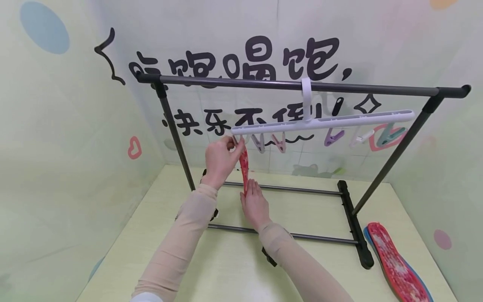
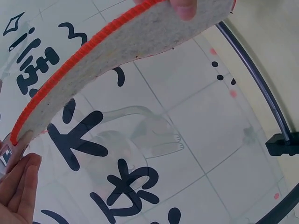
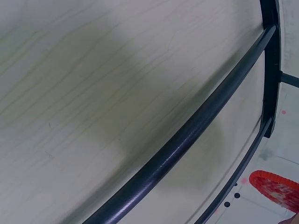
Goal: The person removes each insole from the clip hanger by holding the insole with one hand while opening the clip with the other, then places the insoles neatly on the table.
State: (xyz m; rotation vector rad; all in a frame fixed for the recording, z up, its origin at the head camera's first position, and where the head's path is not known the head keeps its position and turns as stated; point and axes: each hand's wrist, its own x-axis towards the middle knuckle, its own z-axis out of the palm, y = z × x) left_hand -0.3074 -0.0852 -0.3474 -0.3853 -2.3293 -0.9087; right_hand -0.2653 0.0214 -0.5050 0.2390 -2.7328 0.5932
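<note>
A red-patterned insole hangs upright under the left end of a white clip hanger. At the insole's upper end, my left hand pinches a clip; whether the clip bites on the insole is hard to tell. My right hand holds the lower part of the insole between thumb and fingers. From the left wrist, the insole's grey underside and red stitched edge show, with right-hand fingertips on it. A second red insole, with blue edging beneath, lies at the table's right.
The hanger hooks over the top bar of a dark metal rack standing on the pale wooden table. Several coloured clips, such as a purple clip and a green clip, dangle from it. Behind is a wall with black lettering.
</note>
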